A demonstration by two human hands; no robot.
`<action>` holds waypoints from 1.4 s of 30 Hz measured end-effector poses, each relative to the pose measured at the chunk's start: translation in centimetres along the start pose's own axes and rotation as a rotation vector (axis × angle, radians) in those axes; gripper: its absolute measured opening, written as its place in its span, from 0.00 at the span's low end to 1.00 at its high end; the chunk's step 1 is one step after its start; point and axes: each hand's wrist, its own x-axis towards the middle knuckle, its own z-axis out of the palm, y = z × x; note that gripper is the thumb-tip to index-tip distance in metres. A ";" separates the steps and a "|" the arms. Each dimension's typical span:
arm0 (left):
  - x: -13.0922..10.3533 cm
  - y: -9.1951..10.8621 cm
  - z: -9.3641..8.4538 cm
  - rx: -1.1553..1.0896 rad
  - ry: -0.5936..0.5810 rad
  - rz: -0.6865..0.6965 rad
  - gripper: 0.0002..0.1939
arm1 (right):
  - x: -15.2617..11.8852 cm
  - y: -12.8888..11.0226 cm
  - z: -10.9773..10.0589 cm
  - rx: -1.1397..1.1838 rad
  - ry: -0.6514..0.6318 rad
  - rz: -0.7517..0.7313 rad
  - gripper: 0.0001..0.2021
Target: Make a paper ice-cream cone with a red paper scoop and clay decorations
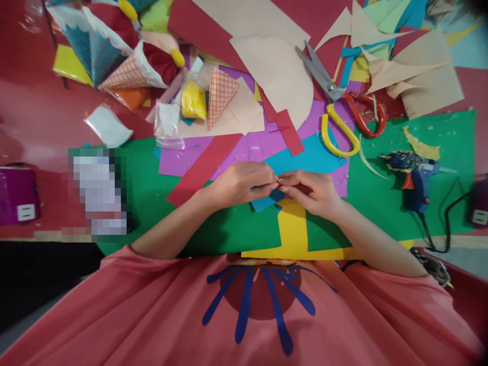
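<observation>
My left hand [244, 184] and my right hand [310, 190] meet fingertip to fingertip over the middle of the table. Both are closed in a pinch around something small and reddish that is mostly hidden by the fingers. Beneath them lie blue paper [293, 157], a yellow strip [293, 229] and green sheets [229, 231]. A long red paper strip [204, 170] lies just beyond my left forearm. Past my right hand rest open scissors [332, 91] with one yellow and one red handle.
A blue glue gun [419, 188] with a black cord lies at the right. Fabric cones [125, 76], a yellow clay packet [193, 100] and a white packet [109, 126] are at the upper left. Beige paper pieces [282, 76] cover the back. A blurred-out object [101, 195] is at the left.
</observation>
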 end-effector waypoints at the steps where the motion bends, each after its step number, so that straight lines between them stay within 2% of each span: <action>1: 0.0 0.0 0.0 -0.002 0.002 0.006 0.14 | 0.0 0.0 0.0 0.010 -0.010 0.020 0.08; 5: 0.1 -0.1 0.0 -0.008 0.029 0.001 0.13 | 0.1 0.0 -0.3 0.034 -0.024 0.083 0.09; 11: 0.0 -0.1 -0.1 -0.057 -0.020 -0.128 0.12 | 0.1 0.3 -0.7 0.003 -0.010 0.151 0.06; 15: -0.2 -0.1 -0.2 -0.043 0.002 -0.157 0.12 | 0.2 0.4 -0.9 0.015 -0.009 0.205 0.07; 18: -0.2 -0.2 -0.4 -0.051 -0.021 -0.225 0.12 | 0.5 0.5 -1.2 0.105 -0.029 0.268 0.11; 21: -0.1 -0.2 -0.7 -0.076 -0.002 -0.289 0.08 | 0.8 0.8 -1.5 0.295 -0.047 0.355 0.16; 27: 0.0 -0.3 -1.1 -0.146 0.151 -0.355 0.04 | 1.2 1.3 -1.9 0.631 0.018 0.524 0.21; 31: -0.1 -1.2 -1.0 -0.194 0.420 -0.427 0.05 | 1.4 1.5 -1.8 0.718 0.049 0.574 0.21; 33: 0.0 -1.8 -1.0 -0.115 0.527 -0.445 0.06 | 1.4 1.6 -1.7 0.730 0.062 0.597 0.21; 34: 0.1 -2.1 -1.1 -0.034 0.535 -0.445 0.06 | 1.4 1.6 -1.6 0.731 0.067 0.607 0.21; 36: 0.2 -2.2 -1.2 0.122 0.526 -0.430 0.07 | 1.4 1.5 -1.5 0.732 0.077 0.620 0.20; 38: 0.3 -1.7 -1.1 0.162 0.486 -0.412 0.09 | 1.4 1.4 -1.3 0.735 0.081 0.621 0.19; 42: 0.3 0.0 -0.1 -0.041 0.261 -0.359 0.13 | 1.3 1.0 -0.5 0.715 0.096 0.571 0.19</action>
